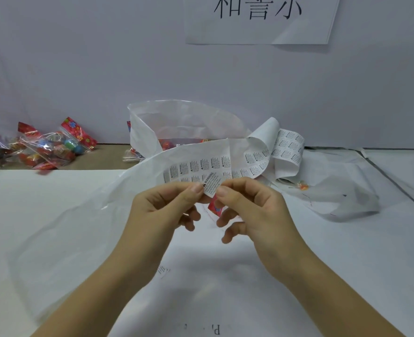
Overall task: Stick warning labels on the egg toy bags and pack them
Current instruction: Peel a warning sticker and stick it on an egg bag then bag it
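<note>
Two bare hands meet above a white bench (55,215), peeling one warning label (212,184) off a long strip (201,164) of printed labels. The left hand (167,207) pinches the strip's edge between thumb and forefinger. The right hand (249,205) pinches the half-lifted label the same way, its other fingers loosely curled. The strip curls away to the right and drops back onto the bench. Just under the hands a red-topped toy bag (215,208) shows, mostly hidden; it seems to be the one awaiting this label. More egg toy bags lie in a heap (50,149) at the far left by the wall, and a big white sack (176,122) stands open behind the strip with a few bags inside. The step in hand looks like freeing the label. Next it must come clear of the backing without folding on itself, then be pressed flat onto the bag below.
</note>
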A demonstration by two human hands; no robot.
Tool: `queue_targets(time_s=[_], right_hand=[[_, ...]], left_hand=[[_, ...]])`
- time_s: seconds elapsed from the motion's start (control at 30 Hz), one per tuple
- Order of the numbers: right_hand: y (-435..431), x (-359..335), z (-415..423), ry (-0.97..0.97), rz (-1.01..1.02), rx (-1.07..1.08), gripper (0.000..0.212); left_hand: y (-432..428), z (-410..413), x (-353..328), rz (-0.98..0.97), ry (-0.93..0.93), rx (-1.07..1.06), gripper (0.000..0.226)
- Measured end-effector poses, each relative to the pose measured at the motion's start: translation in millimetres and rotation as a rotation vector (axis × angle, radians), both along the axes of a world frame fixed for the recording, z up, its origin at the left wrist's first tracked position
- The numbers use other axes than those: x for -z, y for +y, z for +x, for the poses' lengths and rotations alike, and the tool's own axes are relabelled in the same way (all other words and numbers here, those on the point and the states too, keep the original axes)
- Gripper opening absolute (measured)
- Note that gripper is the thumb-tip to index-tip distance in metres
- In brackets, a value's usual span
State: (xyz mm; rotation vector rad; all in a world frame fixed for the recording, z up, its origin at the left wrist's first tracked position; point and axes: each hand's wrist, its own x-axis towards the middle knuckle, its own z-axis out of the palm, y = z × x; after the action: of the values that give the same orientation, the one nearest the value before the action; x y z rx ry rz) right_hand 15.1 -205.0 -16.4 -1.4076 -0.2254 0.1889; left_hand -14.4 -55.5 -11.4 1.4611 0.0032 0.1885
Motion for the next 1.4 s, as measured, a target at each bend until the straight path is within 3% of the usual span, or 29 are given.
queue_targets(time_s=[0.27, 0.4, 0.47, 0.5, 0.6, 0.7, 0.8, 0.93, 1.1, 1.27, 1.4], right_hand=[[-4, 1, 4, -0.056, -0.044, -0.040, 0.008], [-10, 6, 16, -0.193, 0.016, 0.257, 0.008], [-23, 11, 34, -0.259, 0.006, 0.453, 0.004], [-32, 13, 44, -0.295, -0.096, 0.517, 0.009], [-52, 27, 64, -0.205, -0.545, 0.423, 0.062], [-55, 38, 67, -0.082, -0.733, 0.238, 0.091], [-51, 39, 67, -0.045, -0.563, 0.177, 0.102], [-44, 35, 63, -0.071, -0.270, 0.220, 0.102], [-42, 22, 57, -0.021, 0.066, 0.160, 0.127], [-42, 15, 56, 0.029, 0.212, 0.078, 0.127], [-37, 15, 50, 0.061, 0.200, 0.005, 0.122]], left_hand=[[-2, 0, 2, 0.065, 0.002, -0.013, 0.023], [-5, -3, 4, 0.085, 0.037, 0.007, 0.039], [-3, 0, 6, 0.081, 0.101, -0.035, 0.036], [-1, 2, 8, 0.095, 0.133, -0.059, 0.030], [-1, 7, 16, 0.112, 0.275, -0.082, 0.034], [-8, 7, 25, -0.081, 0.470, 0.032, 0.051], [-15, 8, 32, -0.334, 0.545, 0.072, 0.030], [-16, 10, 36, -0.352, 0.498, 0.005, 0.011], [-3, 15, 25, -0.416, 0.373, -0.022, 0.010], [8, 16, 15, -0.461, 0.278, 0.003, 0.031], [11, 17, 12, -0.439, 0.252, 0.045, 0.024]])
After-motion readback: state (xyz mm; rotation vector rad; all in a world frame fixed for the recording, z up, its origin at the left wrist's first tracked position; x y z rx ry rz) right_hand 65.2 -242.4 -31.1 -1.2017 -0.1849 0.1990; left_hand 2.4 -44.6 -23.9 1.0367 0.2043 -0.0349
